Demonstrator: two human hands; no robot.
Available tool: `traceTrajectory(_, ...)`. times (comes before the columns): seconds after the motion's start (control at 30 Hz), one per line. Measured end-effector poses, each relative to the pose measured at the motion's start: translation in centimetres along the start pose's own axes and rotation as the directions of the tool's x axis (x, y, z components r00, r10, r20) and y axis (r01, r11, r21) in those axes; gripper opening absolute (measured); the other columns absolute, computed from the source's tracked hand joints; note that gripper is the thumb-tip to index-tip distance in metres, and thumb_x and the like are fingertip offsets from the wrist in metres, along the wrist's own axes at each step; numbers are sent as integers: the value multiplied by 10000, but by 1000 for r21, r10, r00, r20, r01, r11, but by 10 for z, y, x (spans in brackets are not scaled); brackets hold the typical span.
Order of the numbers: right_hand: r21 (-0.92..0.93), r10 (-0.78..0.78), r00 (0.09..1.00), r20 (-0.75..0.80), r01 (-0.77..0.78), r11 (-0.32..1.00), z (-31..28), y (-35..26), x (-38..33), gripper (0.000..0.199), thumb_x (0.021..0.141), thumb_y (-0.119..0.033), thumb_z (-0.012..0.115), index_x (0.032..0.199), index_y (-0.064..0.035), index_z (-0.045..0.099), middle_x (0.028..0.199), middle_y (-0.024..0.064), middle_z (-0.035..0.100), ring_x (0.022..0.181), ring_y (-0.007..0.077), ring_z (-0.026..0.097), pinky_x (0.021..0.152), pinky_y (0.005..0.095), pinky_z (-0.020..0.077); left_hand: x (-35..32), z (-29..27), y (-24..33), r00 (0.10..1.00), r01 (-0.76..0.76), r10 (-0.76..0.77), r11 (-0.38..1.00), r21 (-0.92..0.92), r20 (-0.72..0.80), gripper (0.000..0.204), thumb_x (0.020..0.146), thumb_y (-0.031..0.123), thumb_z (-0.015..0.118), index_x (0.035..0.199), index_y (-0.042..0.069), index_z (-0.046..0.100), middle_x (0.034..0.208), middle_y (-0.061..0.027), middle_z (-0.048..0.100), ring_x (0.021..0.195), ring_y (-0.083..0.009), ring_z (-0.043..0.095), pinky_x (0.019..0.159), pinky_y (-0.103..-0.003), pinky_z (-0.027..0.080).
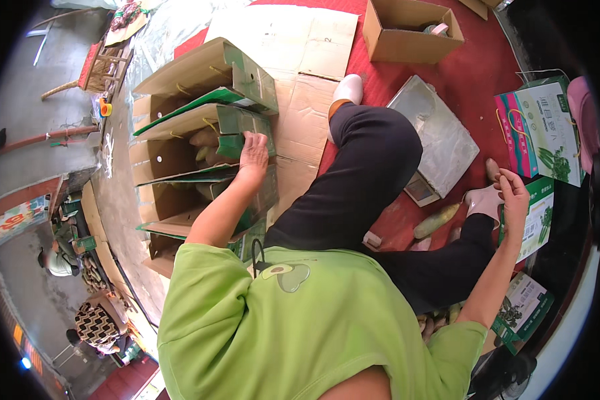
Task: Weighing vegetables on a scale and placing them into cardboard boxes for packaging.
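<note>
My left hand (253,152) is at the row of open cardboard boxes on my left, its fingers bent over the green end flap (229,146) of one carton. Inside that carton lie several brownish and pale green root vegetables (205,138). Off to the right, my right hand (511,190) hangs raised with its fingers curled together. Whatever it may hold is too small or hidden to make out. Just beyond its fingertips appears a small pinkish-brown oblong thing (492,169). Below and left of this hand, a long pale green radish (437,221) rests on the red floor covering.
A flat silvery-topped box (440,133) lies between my legs. Printed gift cartons (550,133) stand at the right. An open brown box (407,40) is at the far side, beside flattened cardboard (323,43). A broom (97,70) and another person (100,325) are at the left.
</note>
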State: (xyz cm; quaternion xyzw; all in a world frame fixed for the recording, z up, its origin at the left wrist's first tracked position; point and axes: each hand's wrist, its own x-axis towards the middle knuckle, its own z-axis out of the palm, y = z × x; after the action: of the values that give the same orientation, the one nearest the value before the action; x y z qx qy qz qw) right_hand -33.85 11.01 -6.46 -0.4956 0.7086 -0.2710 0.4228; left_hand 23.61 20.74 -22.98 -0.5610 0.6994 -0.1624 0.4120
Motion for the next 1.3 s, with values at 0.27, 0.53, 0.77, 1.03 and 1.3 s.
traceTrajectory(0.27, 54, -8, 999, 32, 6, 999, 8, 5, 0, 251, 907, -206, 595, 1126, -89, 636, 972, -11, 667, 814, 66, 589, 707, 208, 417, -55, -18, -6, 985, -159, 166, 978, -133, 46, 342, 797, 225, 530, 1038, 38, 685, 1146, -95, 493, 1144, -308, 425, 1029, -441, 231)
traceTrajectory(0.53, 55, 6, 999, 41, -8, 998, 10, 17, -13, 254, 893, -152, 597, 1109, -23, 629, 979, 41, 653, 811, 93, 580, 713, 214, 431, -88, -18, 1, 987, -151, 159, 959, -240, 13, 264, 764, 195, 565, 938, 48, 700, 1066, -122, 542, 1120, -292, 465, 978, -417, 309)
traceTrajectory(0.77, 77, 27, 1000, -1, -27, 997, -9, 23, -39, 236, 898, -89, 571, 1106, 12, 618, 977, 53, 643, 824, 104, 583, 767, 236, 469, 24, -98, -30, 983, 14, -68, 953, -302, -169, 216, 819, 186, 549, 986, 80, 637, 1067, -120, 587, 1149, -292, 477, 981, -514, 336)
traceTrajectory(1.03, 192, 82, 983, -164, -50, 980, -36, 57, -69, 245, 906, -105, 576, 1129, -9, 610, 974, 49, 653, 798, 86, 571, 719, 207, 443, 127, -55, -80, 993, 89, -95, 993, 81, 64, 460, 914, 240, 427, 1329, 49, 483, 1347, -131, 484, 1303, -358, 361, 1090, -655, 22)
traceTrajectory(1.3, 166, 146, 971, -191, -114, 979, -20, 70, -73, 226, 905, -105, 569, 1106, -14, 620, 951, 29, 661, 761, 61, 562, 661, 190, 411, 132, -37, -77, 998, 57, -60, 994, 92, 26, 495, 901, 187, 409, 1334, -52, 425, 1237, -149, 550, 1300, -331, 361, 1113, -611, -15)
